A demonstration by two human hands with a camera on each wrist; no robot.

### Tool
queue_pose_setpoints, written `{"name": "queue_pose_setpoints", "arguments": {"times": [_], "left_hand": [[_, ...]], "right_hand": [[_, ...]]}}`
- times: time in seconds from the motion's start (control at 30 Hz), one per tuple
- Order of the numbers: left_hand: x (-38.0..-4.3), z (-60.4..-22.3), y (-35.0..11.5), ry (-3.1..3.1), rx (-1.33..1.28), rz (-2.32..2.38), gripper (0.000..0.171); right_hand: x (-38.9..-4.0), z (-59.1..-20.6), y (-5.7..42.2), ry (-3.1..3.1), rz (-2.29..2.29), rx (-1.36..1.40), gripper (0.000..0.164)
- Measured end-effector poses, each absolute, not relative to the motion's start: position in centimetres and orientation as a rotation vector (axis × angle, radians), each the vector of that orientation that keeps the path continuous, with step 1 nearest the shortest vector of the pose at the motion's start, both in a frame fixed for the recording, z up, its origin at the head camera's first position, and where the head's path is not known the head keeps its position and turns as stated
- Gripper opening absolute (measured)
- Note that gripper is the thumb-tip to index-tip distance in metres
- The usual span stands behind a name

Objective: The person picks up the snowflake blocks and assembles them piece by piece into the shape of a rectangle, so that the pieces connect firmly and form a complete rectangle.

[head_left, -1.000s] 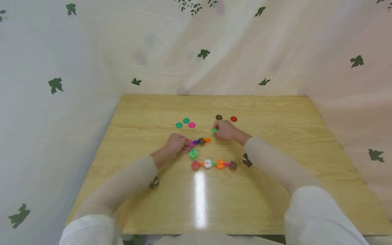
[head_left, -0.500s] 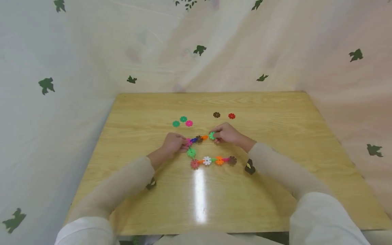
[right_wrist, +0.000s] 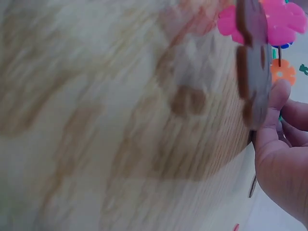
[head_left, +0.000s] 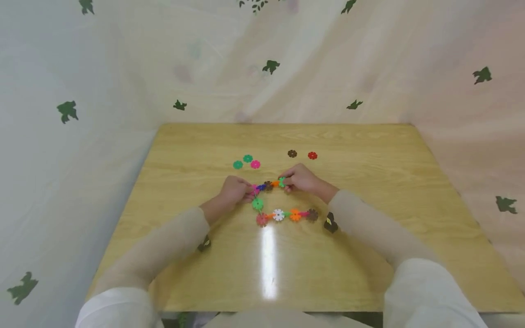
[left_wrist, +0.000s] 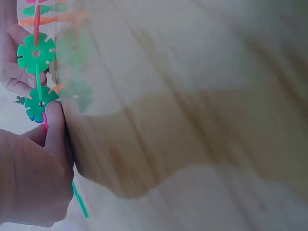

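Note:
A chain of notched, flower-shaped plastic discs forms a C on the table. My left hand (head_left: 234,192) pinches the pink disc (head_left: 255,188) at the chain's upper left corner; the thumb shows in the left wrist view beside a green disc (left_wrist: 41,103). From there a blue disc (head_left: 261,187), a brown disc (head_left: 268,185) and an orange disc (head_left: 275,184) run right. My right hand (head_left: 302,177) pinches a light green disc (head_left: 282,182) against the orange one; whether their slots interlock I cannot tell. The lower row ends at a dark brown disc (head_left: 312,214).
Beyond the hands lie loose discs: two teal discs (head_left: 238,165), a pink disc (head_left: 255,164), a brown disc (head_left: 292,153) and a red disc (head_left: 312,155). Patterned cloth (head_left: 213,68) surrounds the wooden table (head_left: 348,146) at the back and sides.
My right hand has come down and slightly left with the light green disc, turning its face into view and bringing it to the orange disc. My left hand keeps its hold on the pink disc.

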State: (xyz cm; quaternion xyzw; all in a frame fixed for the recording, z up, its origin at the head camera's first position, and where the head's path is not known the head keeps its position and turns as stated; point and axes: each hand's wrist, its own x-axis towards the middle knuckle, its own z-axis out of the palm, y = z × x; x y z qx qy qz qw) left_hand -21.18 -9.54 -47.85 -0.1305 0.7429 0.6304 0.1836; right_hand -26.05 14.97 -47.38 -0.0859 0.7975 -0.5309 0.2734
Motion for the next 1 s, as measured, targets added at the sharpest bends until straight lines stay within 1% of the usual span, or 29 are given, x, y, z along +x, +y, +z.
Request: {"name": "queue_pose_setpoints", "arguments": {"times": [0.33,0.5,0.6,0.73,0.8,0.87,0.93,1.0], "left_hand": [[-21.1,-47.4,-9.0,2.152,-0.402,1.781,0.019],[-21.1,-47.3,-9.1,2.155,-0.400,1.796,0.019],[-21.0,-48.0,-9.0,2.133,-0.400,1.800,0.020],[-20.6,-48.9,-9.1,2.099,-0.441,1.828,0.019],[-20.6,-49.0,-9.0,2.082,-0.454,1.846,0.019],[-20.6,-48.8,-8.9,2.070,-0.455,1.859,0.019],[-20.6,-48.4,-8.9,2.069,-0.449,1.866,0.019],[-20.5,-48.0,-9.2,2.078,-0.439,1.876,0.020]], "right_hand": [[-26.3,-47.1,15.0,2.129,-1.412,-0.260,0.031],[-27.9,-46.2,15.7,2.214,-1.318,-0.313,0.031],[-29.2,-45.7,16.5,2.420,-1.187,-0.327,0.036],[-31.1,-46.6,16.8,2.739,-0.863,-0.449,0.047],[-31.9,-47.0,16.8,2.815,-0.712,-0.522,0.041],[-32.6,-47.2,16.7,2.851,-0.628,-0.561,0.030],[-32.9,-47.0,16.5,2.847,-0.589,-0.546,0.022],[-33.1,-46.6,16.2,2.819,-0.590,-0.496,0.020]]}}
